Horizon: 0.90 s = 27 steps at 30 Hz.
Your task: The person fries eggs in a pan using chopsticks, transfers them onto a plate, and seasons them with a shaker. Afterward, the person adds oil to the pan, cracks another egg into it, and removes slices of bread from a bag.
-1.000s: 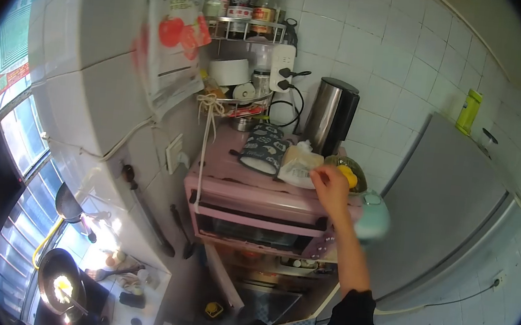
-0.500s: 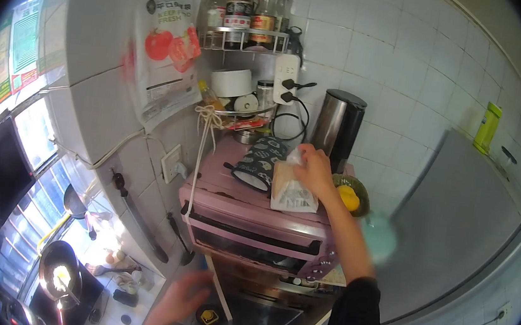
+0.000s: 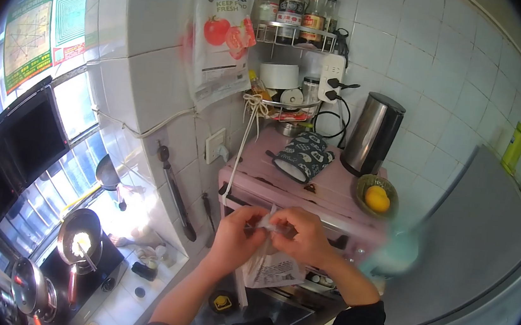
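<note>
In front of the pink oven [image 3: 270, 192], a clear plastic bag [image 3: 274, 273] with printed lettering hangs below both hands; its pale contents look like bread. My left hand [image 3: 237, 237] is closed, pinching the gathered neck of the bag. Right beside it, my right hand [image 3: 305, 236] pinches the same bunched plastic, its fingertips nearly touching the left ones. A dark patterned oven mitt [image 3: 304, 158] lies on top of the oven, beyond the hands.
A green bowl [image 3: 361, 201] with yellow fruit [image 3: 377, 199] and a steel kettle [image 3: 371, 133] stand on the oven. At left, a pan [image 3: 65, 237] with food sits on the stove beside a lidded pot [image 3: 31, 291]. A grey fridge [image 3: 455, 246] is at right.
My right hand has lifted the plastic bag off the oven top and brought it towards me. My left hand has come up from below and taken hold of its neck. The view has shifted.
</note>
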### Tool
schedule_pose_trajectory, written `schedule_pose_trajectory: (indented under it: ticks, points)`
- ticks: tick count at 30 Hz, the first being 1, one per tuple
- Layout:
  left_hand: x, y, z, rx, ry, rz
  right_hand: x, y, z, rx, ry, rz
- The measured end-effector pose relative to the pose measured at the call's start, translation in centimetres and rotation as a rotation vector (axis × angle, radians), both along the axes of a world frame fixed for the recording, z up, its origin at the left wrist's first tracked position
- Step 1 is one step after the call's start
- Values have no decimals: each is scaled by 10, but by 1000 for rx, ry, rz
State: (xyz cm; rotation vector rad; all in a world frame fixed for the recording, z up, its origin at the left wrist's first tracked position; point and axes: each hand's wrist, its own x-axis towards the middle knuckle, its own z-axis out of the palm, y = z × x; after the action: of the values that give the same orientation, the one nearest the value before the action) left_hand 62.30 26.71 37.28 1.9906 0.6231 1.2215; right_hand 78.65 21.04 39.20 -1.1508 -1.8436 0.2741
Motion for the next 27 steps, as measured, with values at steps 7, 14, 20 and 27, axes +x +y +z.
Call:
schedule_pose_trajectory:
  ticks: [7,14,20,27]
  points:
    - [-30,24,-19,-581,-94,-341,-2,33,-32,-545,540,473]
    - [-33,25,-49,-779,-95,-190,-7,40,-23,-192,83,413]
    - [-22,27,-78,-541,-53,25,-18,33,-28,176,-559,218]
    - [-36,5,-70,-545,70,4,-25,31,-44,450,-834,179]
